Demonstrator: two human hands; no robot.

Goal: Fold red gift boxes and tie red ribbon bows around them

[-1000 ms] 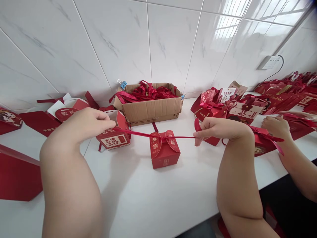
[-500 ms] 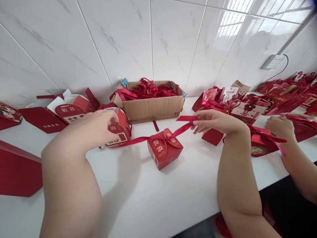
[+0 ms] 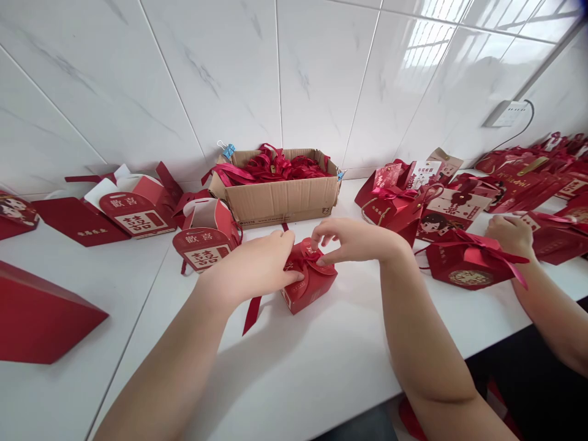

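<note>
A small red gift box [image 3: 315, 293] with gold lettering and petal-like top flaps stands on the white table. A red ribbon [image 3: 251, 316] crosses its top, and one tail hangs down to the left. My left hand [image 3: 264, 263] closes over the top left of the box, thumb on the front flap and fingers behind, around the ribbon beside the knot. The hand hides part of the ribbon there. At the right of the knot is my right hand [image 3: 351, 240], thumb and forefinger apart with the thumb tip close to the ribbon; nothing shows clearly between them.
Behind, a cardboard box [image 3: 285, 199] full of red ribbons stands by the tiled wall. Red boxes with handles [image 3: 204, 242] are at the left. Several finished-looking red boxes [image 3: 473, 263] crowd the right, where another person's hand [image 3: 509, 236] touches one.
Both hands have come inward from the stretched ribbon ends to the knot on the box. The left ribbon tail now hangs onto the table. The right hand's ribbon end is no longer visible.
</note>
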